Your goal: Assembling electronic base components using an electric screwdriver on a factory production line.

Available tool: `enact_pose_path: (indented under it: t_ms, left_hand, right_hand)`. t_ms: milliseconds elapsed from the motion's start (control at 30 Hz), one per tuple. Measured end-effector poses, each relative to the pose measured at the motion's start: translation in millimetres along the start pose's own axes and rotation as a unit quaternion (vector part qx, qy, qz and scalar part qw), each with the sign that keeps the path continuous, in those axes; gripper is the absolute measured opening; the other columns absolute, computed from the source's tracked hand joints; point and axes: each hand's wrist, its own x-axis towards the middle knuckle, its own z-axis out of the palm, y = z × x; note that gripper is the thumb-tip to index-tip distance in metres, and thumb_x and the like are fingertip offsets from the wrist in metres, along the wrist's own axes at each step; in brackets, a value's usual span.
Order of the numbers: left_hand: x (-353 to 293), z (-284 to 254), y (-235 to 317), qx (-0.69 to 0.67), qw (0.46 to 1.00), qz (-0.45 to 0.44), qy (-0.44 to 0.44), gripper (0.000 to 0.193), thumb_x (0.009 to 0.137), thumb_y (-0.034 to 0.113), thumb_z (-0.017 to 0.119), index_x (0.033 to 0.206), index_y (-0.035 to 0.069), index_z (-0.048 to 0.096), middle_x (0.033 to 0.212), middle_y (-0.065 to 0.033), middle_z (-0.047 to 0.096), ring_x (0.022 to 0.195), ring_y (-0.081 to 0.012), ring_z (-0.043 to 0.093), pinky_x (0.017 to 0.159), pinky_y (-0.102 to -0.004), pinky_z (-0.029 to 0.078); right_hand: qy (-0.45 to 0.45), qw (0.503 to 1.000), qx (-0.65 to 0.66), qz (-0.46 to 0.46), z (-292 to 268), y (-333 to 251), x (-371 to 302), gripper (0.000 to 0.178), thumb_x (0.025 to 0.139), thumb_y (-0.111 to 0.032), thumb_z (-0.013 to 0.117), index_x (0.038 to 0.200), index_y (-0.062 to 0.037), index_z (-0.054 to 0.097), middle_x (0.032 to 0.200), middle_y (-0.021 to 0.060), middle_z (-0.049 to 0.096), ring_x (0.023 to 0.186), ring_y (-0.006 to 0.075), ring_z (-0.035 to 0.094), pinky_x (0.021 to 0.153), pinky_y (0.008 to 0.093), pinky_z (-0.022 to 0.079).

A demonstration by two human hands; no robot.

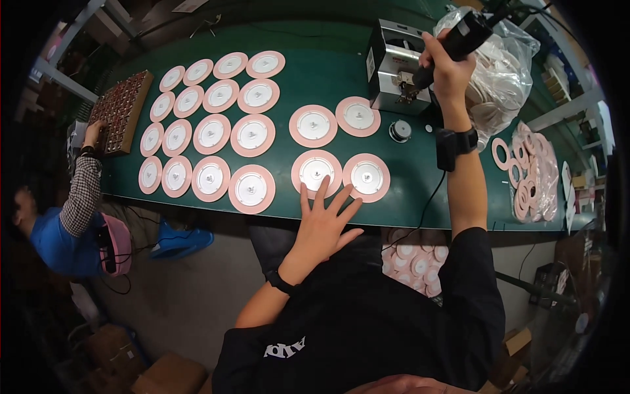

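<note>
My right hand grips a black electric screwdriver, with its tip down at the front of a silver box-shaped screw feeder. Fingers spread, my left hand rests its fingertips at the near edges of two round discs with pink rims and white centres, the left disc and the right disc. Behind them lie two more such discs, one at left and one at right. Small fittings show at the discs' centres.
Rows of similar discs cover the green table at left. A small round metal part lies near the feeder. Bags of white parts and pink rings are at right. A co-worker's hand touches a compartment tray.
</note>
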Motion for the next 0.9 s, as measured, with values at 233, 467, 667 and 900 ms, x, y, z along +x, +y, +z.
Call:
enact_pose_path:
  t_ms: [233, 467, 667, 900]
  left_hand:
    - [18.8, 11.6, 15.8, 0.001, 1.0, 0.001, -0.015, 0.064, 0.081, 0.049, 0.077, 0.139, 0.027, 0.06, 0.155, -0.0007, 0.046, 0.147, -0.0387, 0.033, 0.116, -0.073, 0.016]
    - [32.3, 10.2, 19.4, -0.013, 0.999, -0.006, -0.043, 0.067, 0.08, 0.051, 0.077, 0.14, 0.029, 0.059, 0.155, 0.0002, 0.046, 0.146, -0.0373, 0.034, 0.116, -0.0718, 0.017]
    - [33.7, 8.5, 14.9, -0.009, 0.999, 0.004, -0.037, 0.068, 0.078, 0.051, 0.078, 0.14, 0.028, 0.06, 0.155, -0.001, 0.047, 0.145, -0.0378, 0.035, 0.115, -0.0719, 0.017]
    - [36.4, 10.7, 16.5, -0.011, 0.999, 0.006, -0.044, 0.068, 0.078, 0.052, 0.078, 0.139, 0.028, 0.06, 0.154, -0.0011, 0.048, 0.144, -0.0383, 0.037, 0.115, -0.0715, 0.017]
  right_hand:
    - [-0.065, 0.982, 0.134, 0.113, -10.9, -33.7, -56.1, 0.022, 0.091, 0.003, 0.066, 0.107, -0.0026, 0.053, 0.066, 0.0033, 0.049, 0.05, 0.014, 0.048, 0.054, 0.0312, 0.046]
    - [-0.094, 0.989, 0.064, 0.093, -28.8, -38.3, -125.4, 0.027, 0.092, 0.002, 0.062, 0.115, -0.0023, 0.048, 0.072, 0.0057, 0.051, 0.05, 0.0131, 0.046, 0.053, 0.0318, 0.045]
    - [-0.084, 0.992, 0.047, 0.084, -38.2, -41.3, -131.6, 0.025, 0.092, 0.002, 0.061, 0.112, -0.002, 0.047, 0.072, 0.0068, 0.052, 0.05, 0.0131, 0.047, 0.053, 0.0318, 0.045]
    - [-0.101, 0.99, -0.015, 0.095, -36.9, -25.7, -143.2, 0.024, 0.09, 0.005, 0.062, 0.107, -0.0027, 0.047, 0.07, 0.0061, 0.053, 0.051, 0.0127, 0.049, 0.052, 0.0301, 0.045]
